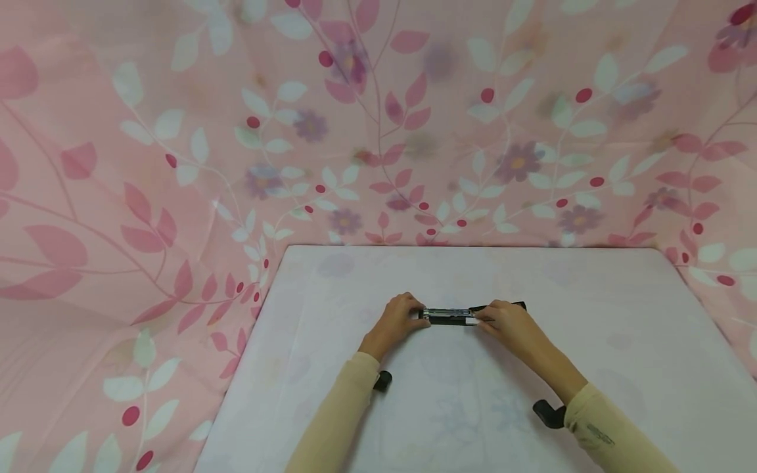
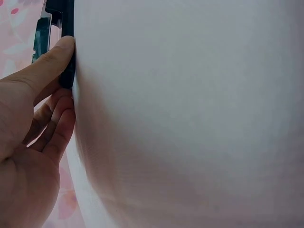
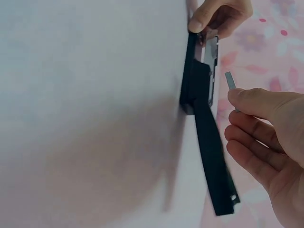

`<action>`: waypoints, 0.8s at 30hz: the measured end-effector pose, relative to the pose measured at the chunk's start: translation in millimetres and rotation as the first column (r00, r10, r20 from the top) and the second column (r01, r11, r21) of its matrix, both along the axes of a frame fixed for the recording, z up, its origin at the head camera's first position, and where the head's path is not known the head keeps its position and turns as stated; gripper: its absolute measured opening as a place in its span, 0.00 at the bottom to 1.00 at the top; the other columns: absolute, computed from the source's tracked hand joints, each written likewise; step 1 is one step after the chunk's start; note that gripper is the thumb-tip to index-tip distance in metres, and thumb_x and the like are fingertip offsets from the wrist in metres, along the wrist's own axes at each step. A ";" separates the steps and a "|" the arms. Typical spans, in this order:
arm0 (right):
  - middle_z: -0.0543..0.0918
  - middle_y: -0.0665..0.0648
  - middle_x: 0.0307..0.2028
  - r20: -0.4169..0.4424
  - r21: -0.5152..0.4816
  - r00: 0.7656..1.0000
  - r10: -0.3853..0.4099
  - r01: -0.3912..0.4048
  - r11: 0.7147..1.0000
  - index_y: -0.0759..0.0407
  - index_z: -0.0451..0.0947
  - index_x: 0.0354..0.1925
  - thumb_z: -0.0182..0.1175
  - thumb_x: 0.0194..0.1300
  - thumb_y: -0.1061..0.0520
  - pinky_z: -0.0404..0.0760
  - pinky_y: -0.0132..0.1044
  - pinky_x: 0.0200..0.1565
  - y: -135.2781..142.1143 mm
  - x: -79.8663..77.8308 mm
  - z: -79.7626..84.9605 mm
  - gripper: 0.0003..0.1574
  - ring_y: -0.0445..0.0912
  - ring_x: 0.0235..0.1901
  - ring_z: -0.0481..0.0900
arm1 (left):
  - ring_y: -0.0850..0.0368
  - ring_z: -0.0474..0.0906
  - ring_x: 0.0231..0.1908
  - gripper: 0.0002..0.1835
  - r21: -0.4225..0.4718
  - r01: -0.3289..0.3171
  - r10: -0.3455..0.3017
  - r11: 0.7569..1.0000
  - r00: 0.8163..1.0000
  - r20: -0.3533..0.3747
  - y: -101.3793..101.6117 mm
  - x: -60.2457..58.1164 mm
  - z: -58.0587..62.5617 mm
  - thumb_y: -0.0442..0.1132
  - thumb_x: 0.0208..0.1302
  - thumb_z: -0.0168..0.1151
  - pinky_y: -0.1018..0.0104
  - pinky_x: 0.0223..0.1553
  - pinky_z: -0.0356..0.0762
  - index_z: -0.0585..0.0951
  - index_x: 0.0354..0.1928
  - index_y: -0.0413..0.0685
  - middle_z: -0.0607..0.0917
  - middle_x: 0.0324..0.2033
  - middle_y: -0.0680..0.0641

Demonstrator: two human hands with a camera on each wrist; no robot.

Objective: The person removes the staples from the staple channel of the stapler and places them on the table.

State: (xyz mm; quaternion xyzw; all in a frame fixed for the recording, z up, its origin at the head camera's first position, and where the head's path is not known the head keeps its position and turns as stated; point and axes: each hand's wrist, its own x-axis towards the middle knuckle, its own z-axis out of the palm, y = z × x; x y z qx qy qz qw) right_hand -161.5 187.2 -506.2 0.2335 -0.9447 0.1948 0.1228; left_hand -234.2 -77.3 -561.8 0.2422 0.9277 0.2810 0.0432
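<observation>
A black stapler (image 1: pixel 447 321) stands on the white table, opened up with its metal staple channel showing. Its black top cover (image 3: pixel 211 161) is folded back toward the right. My left hand (image 1: pixel 397 320) grips the left end of the stapler, the thumb on the near side of its base (image 2: pixel 69 57). Between thumb and fingers, my right hand (image 3: pixel 270 128) pinches a short grey strip of staples (image 3: pixel 230 80). That strip is held up beside the opened channel, close to the hinge end.
The white-covered table (image 1: pixel 331 282) extends all around the stapler. Pink floral cloth (image 1: pixel 378 131) hangs behind it and at the sides. Black wrist-worn pieces (image 1: pixel 550 414) stick out beneath both sleeves.
</observation>
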 end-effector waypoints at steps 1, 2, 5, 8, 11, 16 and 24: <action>0.85 0.54 0.33 -0.010 0.001 1.000 -0.004 0.004 1.000 0.59 0.87 0.36 0.73 0.53 0.61 0.82 0.46 0.38 2.5 2.7 -2.7 0.09 0.50 0.34 0.83 | 0.57 0.77 0.43 0.20 -0.001 0.001 -0.001 1.000 1.000 -0.002 0.0 -0.3 -0.4 0.47 0.53 0.76 0.63 0.48 0.73 0.87 0.47 0.48 0.84 0.40 0.50; 0.85 0.54 0.34 -0.017 0.002 1.000 -0.007 0.007 1.000 0.58 0.87 0.35 0.73 0.52 0.61 0.82 0.47 0.38 5.0 4.9 -5.7 0.09 0.51 0.35 0.84 | 0.57 0.77 0.43 0.20 -0.001 0.000 0.000 1.000 1.000 -0.001 0.0 -0.5 -0.6 0.47 0.52 0.76 0.63 0.48 0.73 0.87 0.47 0.48 0.84 0.40 0.50; 0.86 0.55 0.35 -0.016 -0.003 1.000 -0.009 0.009 1.000 0.58 0.87 0.35 0.73 0.53 0.62 0.82 0.49 0.39 11.2 11.6 -13.6 0.09 0.52 0.36 0.84 | 0.57 0.77 0.43 0.20 -0.005 -0.002 0.002 1.000 1.000 -0.001 0.0 -1.5 -1.3 0.48 0.52 0.76 0.63 0.48 0.73 0.87 0.47 0.48 0.84 0.40 0.50; 0.86 0.55 0.35 0.009 -0.006 1.000 -0.013 0.013 1.000 0.58 0.87 0.36 0.72 0.54 0.62 0.81 0.49 0.40 16.0 17.0 -21.3 0.09 0.51 0.36 0.84 | 0.57 0.77 0.43 0.20 -0.009 -0.005 0.005 1.000 1.000 0.003 0.1 -2.2 -1.6 0.48 0.52 0.76 0.63 0.48 0.73 0.87 0.47 0.49 0.84 0.40 0.51; 0.86 0.55 0.35 0.032 -0.012 0.999 -0.022 0.022 1.000 0.58 0.87 0.37 0.71 0.54 0.62 0.81 0.51 0.41 19.7 21.8 -28.7 0.09 0.53 0.37 0.83 | 0.58 0.77 0.43 0.20 -0.009 -0.007 0.007 1.000 1.000 0.012 0.7 -2.6 -1.5 0.49 0.53 0.75 0.63 0.49 0.73 0.87 0.47 0.49 0.84 0.40 0.51; 0.85 0.55 0.34 0.026 -0.022 0.999 -0.048 0.048 0.999 0.58 0.87 0.35 0.72 0.53 0.62 0.81 0.49 0.40 22.6 27.6 -39.3 0.08 0.51 0.36 0.83 | 0.57 0.77 0.44 0.20 -0.011 -0.004 0.004 1.000 1.000 0.006 0.9 -2.4 -1.1 0.48 0.53 0.75 0.62 0.49 0.73 0.87 0.47 0.49 0.84 0.41 0.51; 0.83 0.50 0.31 0.021 -0.027 0.998 -0.066 0.067 0.997 0.57 0.87 0.35 0.73 0.52 0.62 0.81 0.42 0.37 23.4 31.6 -48.8 0.08 0.44 0.32 0.81 | 0.57 0.77 0.43 0.20 -0.018 -0.010 0.010 1.000 1.000 0.010 1.6 -2.5 -1.4 0.48 0.53 0.76 0.62 0.49 0.73 0.88 0.46 0.49 0.84 0.40 0.50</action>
